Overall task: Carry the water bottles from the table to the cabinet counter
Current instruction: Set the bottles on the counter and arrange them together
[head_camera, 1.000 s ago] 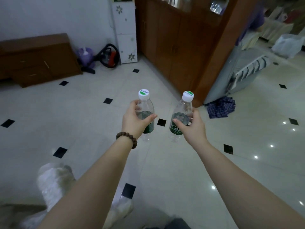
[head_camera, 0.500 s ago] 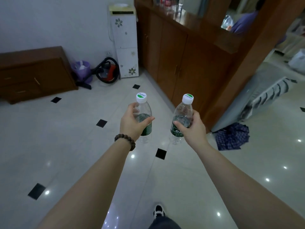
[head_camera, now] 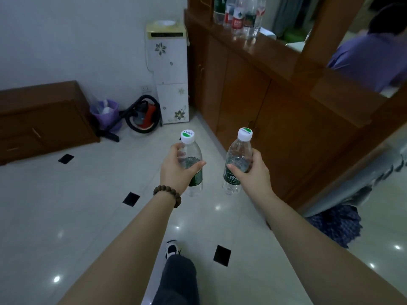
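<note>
A: Where are the two water bottles?
B: Both in the middle of the frame, held upright over the tiled floor. The left bottle is in the left hand; the right bottle is in the right hand. Each has a white cap with a green patch and a dark green label.

A: How do the fingers sit?
B: On each hand the fingers curl round the bottle's middle, with the thumb laid across the near side. The bottles stand just apart and do not touch. A bead bracelet circles the left wrist.

A: And the tabletop they go to?
B: The wooden cabinet runs along the upper right of the frame. Its tabletop already carries a cluster of bottles at the top centre.

A: Anything else around?
B: A white water dispenser stands at the cabinet's left end. Left of it lie a red and black vacuum cleaner and a purple bin. A low wooden chest fills the left edge. A person in a purple shirt shows at the upper right. At the bottom centre a dark trouser leg and a shoe point forward.
</note>
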`<state>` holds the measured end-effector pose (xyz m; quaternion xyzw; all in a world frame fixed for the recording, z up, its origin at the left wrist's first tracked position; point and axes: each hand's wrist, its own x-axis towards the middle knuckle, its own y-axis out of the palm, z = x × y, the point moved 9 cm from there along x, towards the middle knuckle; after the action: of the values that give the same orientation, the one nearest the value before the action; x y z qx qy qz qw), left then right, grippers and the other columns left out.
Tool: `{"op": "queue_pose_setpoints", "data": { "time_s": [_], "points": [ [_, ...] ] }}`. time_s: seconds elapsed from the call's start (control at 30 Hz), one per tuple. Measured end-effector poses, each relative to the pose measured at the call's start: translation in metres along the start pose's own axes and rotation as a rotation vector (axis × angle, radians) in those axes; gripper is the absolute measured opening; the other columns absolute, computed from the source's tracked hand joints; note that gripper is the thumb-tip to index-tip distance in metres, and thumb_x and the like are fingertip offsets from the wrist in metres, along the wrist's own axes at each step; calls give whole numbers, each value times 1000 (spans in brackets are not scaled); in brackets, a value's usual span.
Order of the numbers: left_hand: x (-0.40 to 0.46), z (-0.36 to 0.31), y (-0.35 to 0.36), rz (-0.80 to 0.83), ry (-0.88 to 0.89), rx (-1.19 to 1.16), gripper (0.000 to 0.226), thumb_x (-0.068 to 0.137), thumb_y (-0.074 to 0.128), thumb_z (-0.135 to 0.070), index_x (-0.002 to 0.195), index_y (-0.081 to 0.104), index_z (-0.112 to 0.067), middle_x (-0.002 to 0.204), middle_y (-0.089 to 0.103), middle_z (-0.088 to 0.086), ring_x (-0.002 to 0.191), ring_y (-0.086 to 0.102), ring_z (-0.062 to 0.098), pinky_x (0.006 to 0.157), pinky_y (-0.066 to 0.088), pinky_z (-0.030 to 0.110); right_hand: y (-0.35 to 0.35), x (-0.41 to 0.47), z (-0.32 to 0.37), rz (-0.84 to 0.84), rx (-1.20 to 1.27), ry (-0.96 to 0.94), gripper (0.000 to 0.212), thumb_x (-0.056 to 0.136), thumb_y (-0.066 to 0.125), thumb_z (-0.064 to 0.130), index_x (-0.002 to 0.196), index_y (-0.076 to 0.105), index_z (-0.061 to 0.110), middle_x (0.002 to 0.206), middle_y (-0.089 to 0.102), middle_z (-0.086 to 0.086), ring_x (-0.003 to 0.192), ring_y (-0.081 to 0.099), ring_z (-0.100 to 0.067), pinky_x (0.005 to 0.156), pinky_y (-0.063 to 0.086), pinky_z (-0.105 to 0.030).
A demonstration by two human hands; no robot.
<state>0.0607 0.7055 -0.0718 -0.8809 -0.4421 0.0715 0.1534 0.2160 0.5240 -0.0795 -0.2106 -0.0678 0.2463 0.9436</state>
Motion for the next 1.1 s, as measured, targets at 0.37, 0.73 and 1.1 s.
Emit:
{"op": "queue_pose_setpoints", "data": {
  "time_s": [0.37,0.73,1.1],
  "points": [
    [292,-29,-10,112,87,50,71,69,82,-33,129,46,-22,120,56,-3,110,53,16,95,49,41,100,245,73,-111,-11,56,70,77,76,32,136,39,26,136,51,3,125,50,-20,101,42,-40],
    [480,-80,68,265,230,8,67,69,82,-32,124,45,-22,116,56,-8,108,54,12,93,49,36,83,409,101,-271,-9,39,70,76,76,30,136,40,22,135,52,1,124,50,-19,98,45,-38],
    [676,-207,199,352,502,-37,67,66,82,-42,121,46,-29,118,60,-9,109,58,9,93,52,35,-3,620,131,-515,3,-68,65,76,77,33,131,43,26,126,57,5,114,53,-11,92,46,-28]
  ]
}}
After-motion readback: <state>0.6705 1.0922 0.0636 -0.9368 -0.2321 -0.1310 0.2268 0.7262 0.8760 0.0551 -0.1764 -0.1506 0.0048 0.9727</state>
